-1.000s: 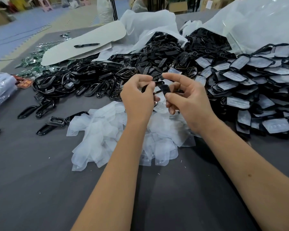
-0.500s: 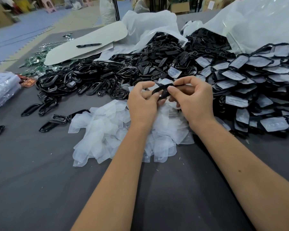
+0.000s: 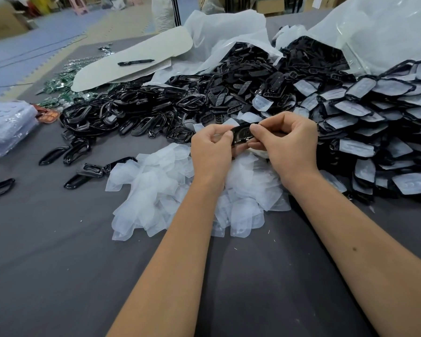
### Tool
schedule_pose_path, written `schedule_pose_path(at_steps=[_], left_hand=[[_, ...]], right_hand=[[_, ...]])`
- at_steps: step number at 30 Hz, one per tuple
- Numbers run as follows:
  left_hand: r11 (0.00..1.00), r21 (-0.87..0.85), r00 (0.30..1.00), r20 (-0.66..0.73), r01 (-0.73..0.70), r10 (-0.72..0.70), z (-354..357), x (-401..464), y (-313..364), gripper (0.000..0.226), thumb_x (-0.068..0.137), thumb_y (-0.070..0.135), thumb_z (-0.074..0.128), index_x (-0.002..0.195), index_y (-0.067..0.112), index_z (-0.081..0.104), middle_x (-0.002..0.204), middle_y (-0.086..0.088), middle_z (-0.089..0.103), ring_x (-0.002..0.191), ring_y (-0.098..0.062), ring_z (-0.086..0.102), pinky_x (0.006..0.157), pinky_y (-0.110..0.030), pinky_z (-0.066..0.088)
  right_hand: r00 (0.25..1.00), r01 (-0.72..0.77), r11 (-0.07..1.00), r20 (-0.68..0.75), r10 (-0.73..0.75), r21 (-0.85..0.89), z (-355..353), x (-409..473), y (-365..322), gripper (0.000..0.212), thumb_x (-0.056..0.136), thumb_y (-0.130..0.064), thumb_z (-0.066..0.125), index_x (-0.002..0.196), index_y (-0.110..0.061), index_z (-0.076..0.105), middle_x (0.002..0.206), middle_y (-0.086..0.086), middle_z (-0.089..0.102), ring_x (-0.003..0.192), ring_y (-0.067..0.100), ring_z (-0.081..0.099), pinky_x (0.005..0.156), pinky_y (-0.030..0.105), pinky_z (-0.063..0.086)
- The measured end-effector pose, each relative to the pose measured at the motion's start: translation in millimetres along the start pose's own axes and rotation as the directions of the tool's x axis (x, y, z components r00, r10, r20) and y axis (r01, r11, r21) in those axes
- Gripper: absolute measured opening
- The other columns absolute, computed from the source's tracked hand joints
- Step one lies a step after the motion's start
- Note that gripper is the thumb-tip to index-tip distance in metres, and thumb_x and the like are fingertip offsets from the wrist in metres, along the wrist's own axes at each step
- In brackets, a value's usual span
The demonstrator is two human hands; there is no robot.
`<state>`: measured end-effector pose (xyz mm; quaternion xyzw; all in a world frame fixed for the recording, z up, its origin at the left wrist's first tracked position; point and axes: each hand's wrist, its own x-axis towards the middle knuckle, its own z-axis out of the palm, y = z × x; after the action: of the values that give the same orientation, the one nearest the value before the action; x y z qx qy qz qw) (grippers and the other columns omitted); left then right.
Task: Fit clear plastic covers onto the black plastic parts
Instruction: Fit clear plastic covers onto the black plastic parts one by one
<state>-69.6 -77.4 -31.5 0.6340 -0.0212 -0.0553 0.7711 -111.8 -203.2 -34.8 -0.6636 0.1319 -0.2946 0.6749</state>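
A black plastic part (image 3: 242,135) is held between both hands above a loose heap of clear plastic covers (image 3: 170,190). My left hand (image 3: 212,152) pinches its left end with thumb and curled fingers. My right hand (image 3: 287,144) pinches its right end, fingers curled over the top. A large pile of bare black parts (image 3: 156,110) lies behind my hands. To the right spreads a pile of black parts with covers fitted (image 3: 374,132). Whether a cover sits on the held part is hidden by my fingers.
The grey table (image 3: 46,251) carries a few stray black parts (image 3: 83,176) at the left. A wrapped clear stack (image 3: 5,127) sits at the far left. A pale board with a black pen (image 3: 135,62) lies at the back, beside green circuit boards (image 3: 58,86) and big plastic bags (image 3: 374,32).
Both hands dropped slightly toward the cover heap and drew closer together. The black part turned from edge-on to lying flat between the fingertips.
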Motion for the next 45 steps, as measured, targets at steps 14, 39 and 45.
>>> schedule_pose_path(at_steps=[14, 39, 45], left_hand=[[0.994, 0.071, 0.997, 0.015, -0.08, 0.079, -0.1, -1.3, -0.7, 0.011, 0.096, 0.0, 0.067, 0.089, 0.008, 0.072, 0.085, -0.02, 0.074, 0.073, -0.019, 0.074, 0.066, -0.025, 0.059], [0.993, 0.022, 0.989, 0.093, -0.12, 0.117, -2.8, 5.5, -4.5, 0.017, 0.085, -0.004, 0.079, 0.097, -0.007, 0.067, 0.048, 0.012, 0.055, 0.056, -0.014, 0.064, 0.07, -0.032, 0.062], [0.994, -0.045, 0.981, 0.166, -0.098, 0.104, -4.6, 2.4, 1.5, 0.014, 0.085, -0.005, 0.078, 0.087, 0.005, 0.069, 0.053, 0.008, 0.06, 0.07, -0.023, 0.073, 0.065, -0.022, 0.058]], right_hand=[[0.998, 0.046, 0.983, -0.024, -0.051, -0.178, 3.1, -3.3, 0.8, 0.02, 0.084, -0.011, 0.087, 0.08, -0.008, 0.068, 0.064, 0.005, 0.073, 0.051, 0.023, 0.073, 0.047, 0.032, 0.059], [0.996, 0.053, 0.973, -0.055, -0.066, -0.224, -1.1, -5.6, -2.9, 0.018, 0.086, -0.018, 0.085, 0.086, -0.011, 0.069, 0.071, 0.005, 0.073, 0.055, 0.022, 0.072, 0.049, 0.037, 0.059], [1.0, 0.005, 0.996, -0.004, -0.006, -0.091, -2.0, -8.1, -10.3, 0.027, 0.087, -0.013, 0.083, 0.101, -0.016, 0.06, 0.084, 0.008, 0.068, 0.062, 0.02, 0.071, 0.049, 0.031, 0.058]])
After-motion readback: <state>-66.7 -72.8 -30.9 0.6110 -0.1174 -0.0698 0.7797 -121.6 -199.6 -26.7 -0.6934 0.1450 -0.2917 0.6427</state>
